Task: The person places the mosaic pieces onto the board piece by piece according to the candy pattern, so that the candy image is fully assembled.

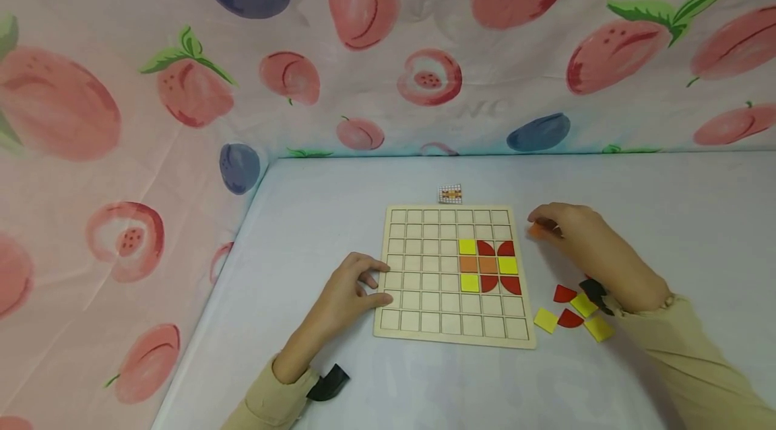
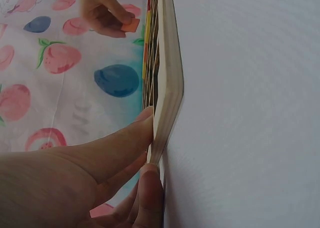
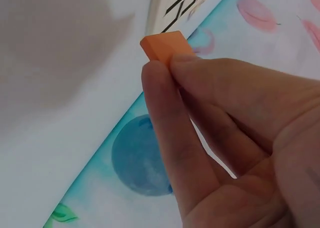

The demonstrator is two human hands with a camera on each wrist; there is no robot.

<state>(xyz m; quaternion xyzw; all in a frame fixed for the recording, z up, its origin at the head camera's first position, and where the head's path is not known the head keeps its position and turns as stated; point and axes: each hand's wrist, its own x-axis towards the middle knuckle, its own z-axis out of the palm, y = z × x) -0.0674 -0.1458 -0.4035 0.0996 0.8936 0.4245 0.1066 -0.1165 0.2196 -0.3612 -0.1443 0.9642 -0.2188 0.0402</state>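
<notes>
A square wooden grid board (image 1: 421, 280) lies flat on the table. On its right side sit yellow tiles (image 1: 467, 247), orange tiles (image 1: 488, 265) and red quarter-round tiles (image 1: 510, 284), filling several cells. My left hand (image 1: 347, 285) touches the board's left edge with thumb and fingertips; the left wrist view shows them against the rim (image 2: 167, 95). To the right of the board, my right hand (image 1: 572, 228) pinches an orange square tile (image 3: 167, 46) between thumb and finger, held apart from the board.
Loose yellow tiles (image 1: 546, 320) and red quarter-round tiles (image 1: 570, 318) lie right of the board, near the right wrist. Behind the board is a small printed pattern card (image 1: 450, 194). Fruit-print cloth (image 1: 364, 79) hangs at the back and left of the white table (image 1: 315, 207).
</notes>
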